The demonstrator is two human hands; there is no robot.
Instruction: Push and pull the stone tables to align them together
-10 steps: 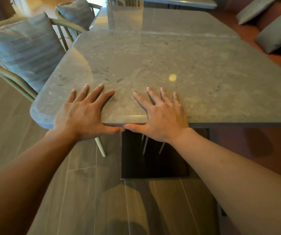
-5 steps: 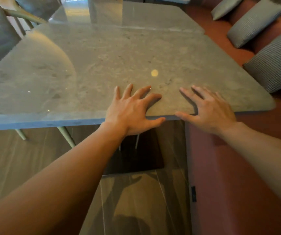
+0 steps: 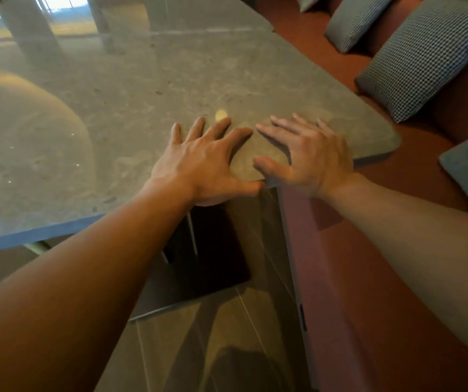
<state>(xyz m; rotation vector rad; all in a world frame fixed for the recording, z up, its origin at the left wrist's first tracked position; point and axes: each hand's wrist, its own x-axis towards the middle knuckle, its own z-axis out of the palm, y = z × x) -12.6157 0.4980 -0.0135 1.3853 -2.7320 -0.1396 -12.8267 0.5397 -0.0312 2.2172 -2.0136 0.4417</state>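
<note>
A grey stone table point(image 3: 114, 131) fills the upper left of the view, its near edge running diagonally. A second stone table point(image 3: 187, 15) butts against its far side, a thin seam between them. My left hand point(image 3: 201, 162) lies flat on the near table close to its front edge, fingers spread, thumb along the edge. My right hand point(image 3: 309, 154) rests flat beside it, near the rounded right corner, thumb on the top. Neither hand grips anything.
A dark square table base point(image 3: 207, 258) sits on the wooden floor under the edge. A red-brown bench point(image 3: 340, 278) runs along the right, carrying several grey checked cushions point(image 3: 430, 55). A chair leg point(image 3: 36, 246) shows under the left edge.
Both hands have shifted rightward along the near edge toward the table's right corner and now lie closer together. The view has swung right; the chairs have left the frame.
</note>
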